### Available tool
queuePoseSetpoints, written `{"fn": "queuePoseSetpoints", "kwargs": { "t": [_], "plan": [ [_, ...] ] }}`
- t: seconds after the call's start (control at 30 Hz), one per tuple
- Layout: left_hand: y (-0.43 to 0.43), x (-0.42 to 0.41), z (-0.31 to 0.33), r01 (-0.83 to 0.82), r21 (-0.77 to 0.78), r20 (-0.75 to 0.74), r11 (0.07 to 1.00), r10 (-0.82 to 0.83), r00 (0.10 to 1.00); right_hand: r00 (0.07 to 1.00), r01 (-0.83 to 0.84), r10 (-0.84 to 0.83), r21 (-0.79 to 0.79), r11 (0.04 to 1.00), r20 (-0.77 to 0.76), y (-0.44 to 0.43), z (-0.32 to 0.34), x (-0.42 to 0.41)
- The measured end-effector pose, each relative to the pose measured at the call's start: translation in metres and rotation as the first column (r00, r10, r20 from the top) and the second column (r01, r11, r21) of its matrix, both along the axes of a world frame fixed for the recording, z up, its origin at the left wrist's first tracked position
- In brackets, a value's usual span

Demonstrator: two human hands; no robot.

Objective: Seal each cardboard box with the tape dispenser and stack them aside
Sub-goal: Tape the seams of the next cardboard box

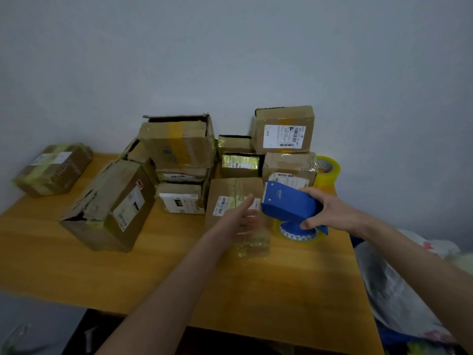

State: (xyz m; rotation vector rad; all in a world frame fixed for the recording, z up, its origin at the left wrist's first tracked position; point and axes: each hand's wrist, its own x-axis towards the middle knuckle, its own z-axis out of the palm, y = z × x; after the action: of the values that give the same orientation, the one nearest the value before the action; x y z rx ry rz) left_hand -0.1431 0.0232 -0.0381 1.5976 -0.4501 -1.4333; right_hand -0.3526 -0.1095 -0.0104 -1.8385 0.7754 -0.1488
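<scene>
1. A plain grey wall [230, 60] rises behind the flat box [230, 190].
2. The wooden table [76, 265] carries the flat box, which lies label-up near the middle of it.
3. A pile of boxes [179, 147] stands just behind the flat box, against the wall.
4. A crumpled plastic bag [394, 290] sits off the table edge, to the right of the flat box.
5. A torn box [112, 208] sits to the left of the flat box, and a taped box [53, 169] lies further left.
6. The blue tape dispenser [289, 203] hangs just right of the flat box, its roll underneath.
7. The right hand [325, 211] grips the tape dispenser, fingers curled round its body.
8. The left hand [243, 216] reaches over the flat box with its fingers stretched out and holds nothing. It is blurred, so whether it touches the box cannot be told.
9. A spare tape roll [329, 171] stands behind and to the right of the flat box.
</scene>
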Motion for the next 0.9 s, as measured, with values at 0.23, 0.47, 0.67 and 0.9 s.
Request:
{"fn": "queuePoseSetpoints", "kwargs": {
  "t": [0.23,0.47,0.67,0.9],
  "plan": [
    [0.015,0.009,-0.011,-0.134,-0.088,0.139,0.987,0.146,0.98,0.979,-0.181,0.154,-0.22,0.959,-0.134,0.002,-0.004,0.018],
    [0.033,0.021,-0.025,-0.197,-0.04,0.343,0.98,0.198,0.918,0.918,-0.366,0.207,-0.525,0.768,-0.337,0.013,-0.009,0.048],
    [0.054,0.035,-0.029,-0.24,-0.042,0.397,0.97,0.236,0.887,0.886,-0.44,0.262,-0.515,0.736,-0.382,0.015,-0.011,0.06],
    [0.084,0.07,-0.043,-0.429,-0.017,0.482,0.903,0.383,0.788,0.862,-0.472,0.29,-0.45,0.758,-0.415,-0.007,-0.016,0.033]
  ]
}}
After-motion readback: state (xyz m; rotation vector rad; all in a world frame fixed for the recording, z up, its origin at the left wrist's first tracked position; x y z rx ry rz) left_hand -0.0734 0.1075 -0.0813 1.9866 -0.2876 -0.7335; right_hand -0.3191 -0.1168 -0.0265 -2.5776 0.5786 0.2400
